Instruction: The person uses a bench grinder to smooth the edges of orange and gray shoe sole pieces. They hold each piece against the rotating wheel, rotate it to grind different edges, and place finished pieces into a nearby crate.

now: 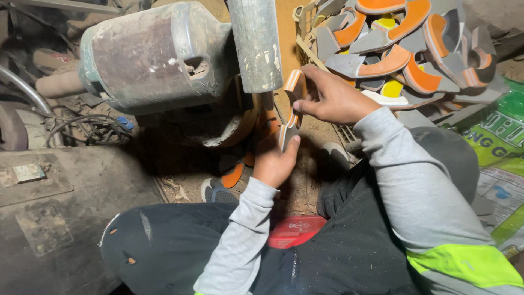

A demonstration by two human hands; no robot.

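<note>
The curved orange-and-grey strip (pixel 292 106), gripped by left hand (pixel 275 161) and right hand (pixel 333 98), could snag fingers against the grinder (pixel 158 54).

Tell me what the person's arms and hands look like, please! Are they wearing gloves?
No gloves: the left hand and the right hand are bare. Both arms wear long light grey sleeves that reach to the wrists, with soft folds in the cloth. A bright yellow-green band crosses the right sleeve near its upper end.

Dim, warm light from above; deep shadows at left, edges slightly soft.
</note>
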